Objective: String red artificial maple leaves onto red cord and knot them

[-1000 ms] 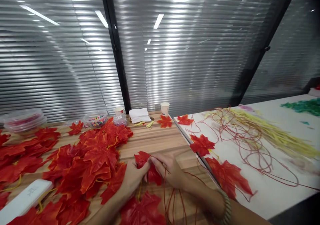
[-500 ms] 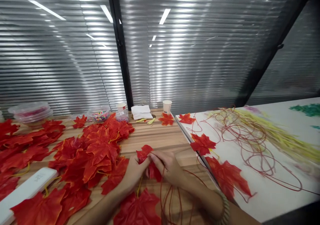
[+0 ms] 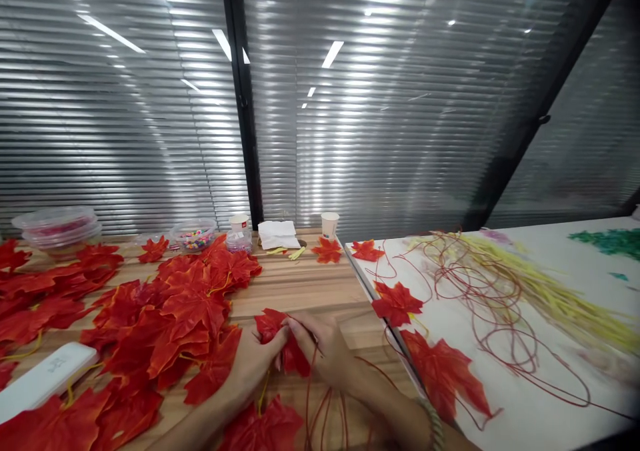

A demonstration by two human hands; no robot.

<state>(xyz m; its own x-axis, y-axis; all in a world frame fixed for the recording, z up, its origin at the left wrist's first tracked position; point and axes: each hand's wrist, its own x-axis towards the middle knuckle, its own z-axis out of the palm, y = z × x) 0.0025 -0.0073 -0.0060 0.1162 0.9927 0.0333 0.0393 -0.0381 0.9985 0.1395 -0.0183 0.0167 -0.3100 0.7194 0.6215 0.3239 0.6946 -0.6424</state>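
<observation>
Both hands meet over the wooden table around one red artificial maple leaf (image 3: 296, 357). My left hand (image 3: 257, 354) is closed on the leaf, its thumb on top. The fingers of my right hand (image 3: 325, 347) pinch at the leaf's middle, close to the left thumb; a thin red cord (image 3: 311, 391) hangs down beside them. Whether the cord passes through the leaf is hidden by the fingers. Below my hands lies another maple leaf (image 3: 267, 427) with a yellow stem. A heap of red maple leaves (image 3: 195, 311) spreads just left of my left hand.
A white power bank-like block (image 3: 47, 381) lies at left. Along the back stand plastic tubs (image 3: 57, 227), a bowl of colored beads (image 3: 195, 237), a paper cup (image 3: 329, 225) and white tissue (image 3: 277, 234). The white table (image 3: 525, 404) at right holds tangled red cord (image 3: 480, 284) and yellow strands (image 3: 560, 291).
The view has shifted slightly, so the table's things sit a little lower and further left. Both hands keep hold of the same leaf, with hardly any change in grip.
</observation>
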